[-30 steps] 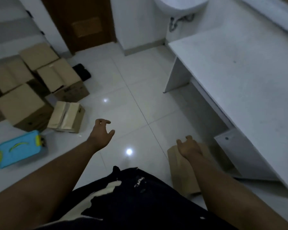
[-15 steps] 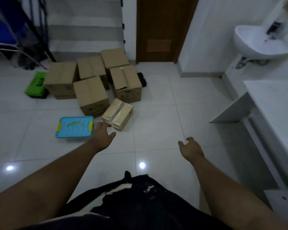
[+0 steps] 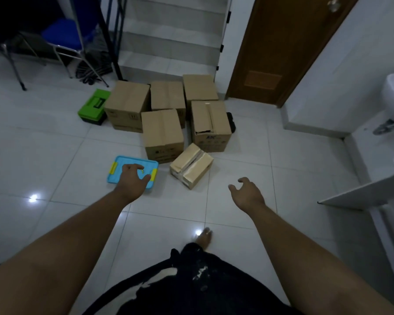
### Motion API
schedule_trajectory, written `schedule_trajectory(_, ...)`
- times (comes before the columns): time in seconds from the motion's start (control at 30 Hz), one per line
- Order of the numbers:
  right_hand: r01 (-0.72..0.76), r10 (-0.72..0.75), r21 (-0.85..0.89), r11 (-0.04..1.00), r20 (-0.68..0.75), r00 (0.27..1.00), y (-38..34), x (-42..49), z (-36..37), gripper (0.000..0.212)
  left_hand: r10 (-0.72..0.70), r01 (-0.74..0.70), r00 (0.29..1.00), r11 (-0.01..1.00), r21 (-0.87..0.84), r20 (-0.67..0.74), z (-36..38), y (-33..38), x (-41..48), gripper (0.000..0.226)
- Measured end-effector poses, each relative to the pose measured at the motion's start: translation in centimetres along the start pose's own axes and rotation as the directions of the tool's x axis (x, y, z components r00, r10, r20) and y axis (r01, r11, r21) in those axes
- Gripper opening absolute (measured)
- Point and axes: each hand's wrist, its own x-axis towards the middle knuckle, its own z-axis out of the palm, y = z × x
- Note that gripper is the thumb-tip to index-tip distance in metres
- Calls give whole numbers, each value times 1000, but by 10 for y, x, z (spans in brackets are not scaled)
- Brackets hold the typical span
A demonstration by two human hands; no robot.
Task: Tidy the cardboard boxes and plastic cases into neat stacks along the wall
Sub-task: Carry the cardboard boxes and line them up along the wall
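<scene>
Green case [image 3: 93, 106] is set at L, beside stacked-up boxes [image 3: 162, 130]. Blue case [image 3: 117, 178] is overlapped by L hand [image 3: 132, 178], fingers loosely spread, contact unclear. Small box [image 3: 191, 165] is set askew on floor. R hand [image 3: 248, 196] is held relaxed, empty.

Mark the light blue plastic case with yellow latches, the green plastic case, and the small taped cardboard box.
Light blue plastic case [image 3: 117, 178]: head view, lid's left part.
Green plastic case [image 3: 89, 110]: head view, lid.
Small taped cardboard box [image 3: 184, 161]: head view, top flap.
</scene>
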Motion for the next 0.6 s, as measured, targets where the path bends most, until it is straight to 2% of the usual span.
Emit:
schedule_trajectory(0.27, 56, -56, 13, 998, 59, 997, -73, 109, -1, 58, -75, 68, 995, 993, -99, -70, -13, 8, 77, 42)
schedule_trajectory(0.6, 199, -198, 10, 980, 180, 964, -189, 218, 0, 60, -158, 139, 972, 983, -119, -172, -61, 7, 169, 41)
